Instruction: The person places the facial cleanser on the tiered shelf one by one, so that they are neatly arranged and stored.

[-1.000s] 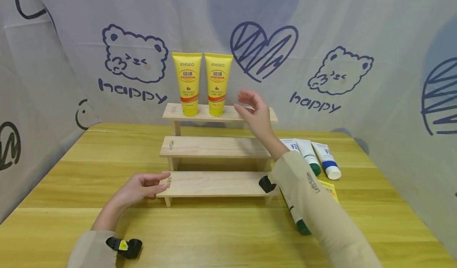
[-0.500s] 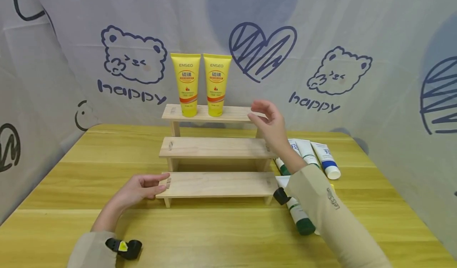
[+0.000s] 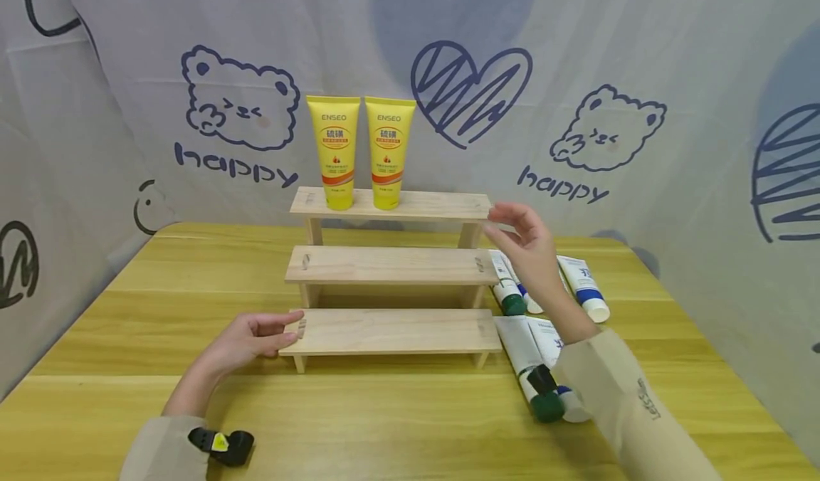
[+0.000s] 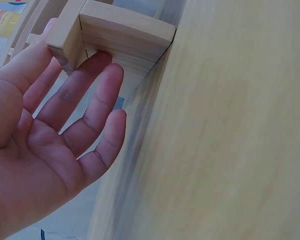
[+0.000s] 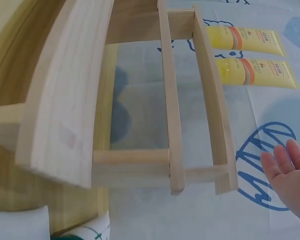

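A three-tier wooden display stand (image 3: 391, 330) stands on the table. My left hand (image 3: 250, 337) grips the left end of its lowest step; in the left wrist view, fingers curl beneath the board end. Two yellow squeeze tubes, a left one (image 3: 336, 150) and a right one (image 3: 388, 150), stand upright on their caps, side by side on the left half of the top step. My right hand (image 3: 530, 252) is in the air near the top step's right end, fingers loosely bent, holding nothing. The right wrist view shows this hand (image 5: 292, 172) at its right edge.
Several white tubes lie on the table right of the stand, including one with a blue band (image 3: 586, 285) and one with a green cap (image 3: 522, 360). My right forearm hangs over some of them. A patterned cloth (image 3: 474, 168) hangs behind the table (image 3: 359, 424).
My right hand has moved right and down, away from the yellow tubes, past the top step's right end. More white tubes now show. The left hand and both yellow tubes stay put.
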Action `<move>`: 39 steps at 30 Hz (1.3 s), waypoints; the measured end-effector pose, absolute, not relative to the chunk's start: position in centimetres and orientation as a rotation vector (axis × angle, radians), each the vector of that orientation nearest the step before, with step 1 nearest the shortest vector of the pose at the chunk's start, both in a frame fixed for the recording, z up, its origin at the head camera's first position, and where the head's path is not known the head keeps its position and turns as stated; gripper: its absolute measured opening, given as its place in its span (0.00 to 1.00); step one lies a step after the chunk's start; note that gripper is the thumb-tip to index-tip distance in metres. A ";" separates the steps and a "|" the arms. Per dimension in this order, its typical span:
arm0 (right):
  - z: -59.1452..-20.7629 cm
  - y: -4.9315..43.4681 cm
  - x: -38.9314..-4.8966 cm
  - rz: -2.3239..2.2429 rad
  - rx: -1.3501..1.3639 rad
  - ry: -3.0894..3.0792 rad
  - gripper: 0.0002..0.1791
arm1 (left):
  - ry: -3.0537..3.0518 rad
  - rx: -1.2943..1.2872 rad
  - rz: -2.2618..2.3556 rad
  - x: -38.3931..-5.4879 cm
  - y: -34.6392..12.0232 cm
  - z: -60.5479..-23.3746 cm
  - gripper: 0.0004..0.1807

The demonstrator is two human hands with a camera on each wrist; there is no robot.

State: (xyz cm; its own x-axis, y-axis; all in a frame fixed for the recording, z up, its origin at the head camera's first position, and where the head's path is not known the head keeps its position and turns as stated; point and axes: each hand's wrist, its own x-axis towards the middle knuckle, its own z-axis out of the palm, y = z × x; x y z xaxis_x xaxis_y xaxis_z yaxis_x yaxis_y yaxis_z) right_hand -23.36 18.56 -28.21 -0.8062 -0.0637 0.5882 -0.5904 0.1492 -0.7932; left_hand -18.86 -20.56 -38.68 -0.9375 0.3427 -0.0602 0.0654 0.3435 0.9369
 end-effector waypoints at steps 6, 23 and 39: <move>-28.6 20.3 -22.4 1.646 0.559 -2.064 0.17 | 2.361 0.370 1.633 -18.7 -20.5 -38.5 0.28; -31.1 25.5 -20.0 1.544 0.432 -2.076 0.15 | 2.365 0.383 1.631 -18.8 -20.5 -38.6 0.28; -42.9 36.4 -24.0 1.468 0.388 -2.163 0.18 | 2.378 0.377 1.619 -18.7 -20.5 -38.4 0.29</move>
State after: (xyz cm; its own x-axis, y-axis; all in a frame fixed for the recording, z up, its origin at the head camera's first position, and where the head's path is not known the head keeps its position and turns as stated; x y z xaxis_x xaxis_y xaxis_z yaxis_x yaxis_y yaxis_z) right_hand -24.00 36.45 -42.88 -0.8378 0.0398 0.5445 -0.4913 0.3801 -0.7837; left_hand -18.67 -20.47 -38.41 -0.9381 0.3425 -0.0520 0.0771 0.3527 0.9325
